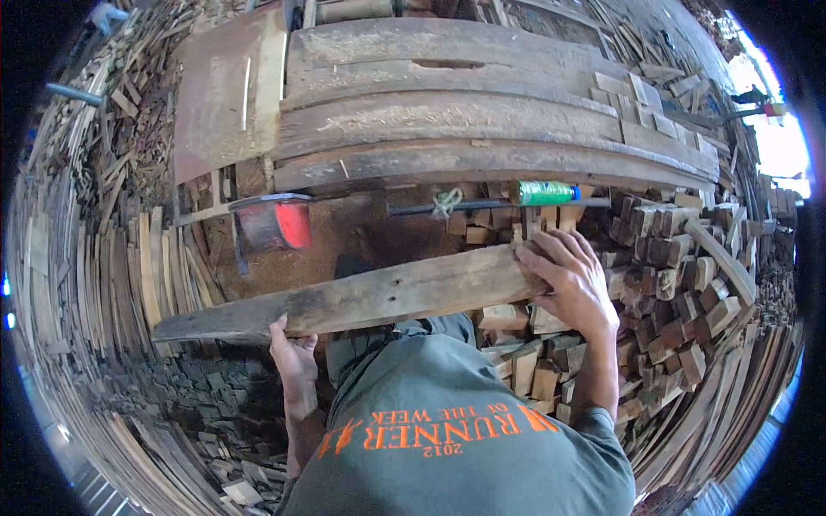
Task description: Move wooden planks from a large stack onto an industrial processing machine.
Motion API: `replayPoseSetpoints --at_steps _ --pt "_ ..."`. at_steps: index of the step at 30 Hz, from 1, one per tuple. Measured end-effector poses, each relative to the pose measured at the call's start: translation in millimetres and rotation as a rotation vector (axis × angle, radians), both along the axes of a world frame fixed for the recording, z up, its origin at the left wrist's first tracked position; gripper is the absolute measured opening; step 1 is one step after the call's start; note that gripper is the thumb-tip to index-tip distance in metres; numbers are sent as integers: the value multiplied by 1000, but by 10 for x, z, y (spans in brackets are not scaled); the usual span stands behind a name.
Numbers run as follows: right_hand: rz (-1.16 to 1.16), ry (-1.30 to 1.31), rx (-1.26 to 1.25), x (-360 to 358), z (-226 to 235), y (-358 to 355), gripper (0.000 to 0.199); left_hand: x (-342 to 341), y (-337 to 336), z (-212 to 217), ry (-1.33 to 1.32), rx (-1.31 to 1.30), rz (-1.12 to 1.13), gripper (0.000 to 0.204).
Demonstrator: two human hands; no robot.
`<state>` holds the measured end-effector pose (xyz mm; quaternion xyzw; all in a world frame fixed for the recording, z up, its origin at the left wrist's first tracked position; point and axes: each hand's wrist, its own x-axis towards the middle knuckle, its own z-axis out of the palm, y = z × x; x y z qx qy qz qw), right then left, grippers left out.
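A long weathered wooden plank [413, 288] is held in front of my body, its left end lower and darker than its right. My left hand [294, 348] supports its near edge left of the middle, thumb up against the wood and the other fingers partly hidden. At the right end, my right hand [570, 279] is wrapped over the top with its fingers across the end. Two small dark holes show in the plank's face. Beyond it stands a workbench of worn boards [447, 120] with sawdust on top.
Along the bench's near side runs a dark bar [490, 205] with a green bottle [546, 193] by it. A red object [292, 225] hangs at the bench's left. Stacked wood blocks [671, 275] rise on the right; upright slats [112, 249] line the left.
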<state>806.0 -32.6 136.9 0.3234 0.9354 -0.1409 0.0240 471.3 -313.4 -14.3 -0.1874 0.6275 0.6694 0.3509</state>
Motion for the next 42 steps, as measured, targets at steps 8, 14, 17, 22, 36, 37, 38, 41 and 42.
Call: replayPoseSetpoints --at_steps 8,14,17,22,36,37,38,41,42 --pt "-47 -140 -82 441 -326 -511 35 118 -267 -1040 -348 -108 -309 32" --pt "-131 -299 -177 556 -824 -787 24 219 67 -1884 -472 -387 -514 35" --pt "-154 -339 -204 578 -1078 -872 24 251 98 -2368 -487 -409 -606 38" --pt "-144 -213 -195 628 -1474 -1042 20 224 -66 -2823 -562 -416 -730 40" --pt "243 -634 -417 45 -2075 -858 35 264 -513 -3126 -272 -472 -122 41" --pt "263 -529 -420 11 -2054 -839 27 233 -554 -3127 -226 -532 -158 47" --pt "305 -536 -410 -148 -1963 -841 27 202 -628 -3191 -179 -598 -187 54" --pt "399 -373 -345 -202 -2227 -792 28 63 -914 -3546 -170 -664 -204 62" --pt "372 -316 -388 -176 -2332 -802 27 -14 -856 -3435 -172 -656 -193 62"
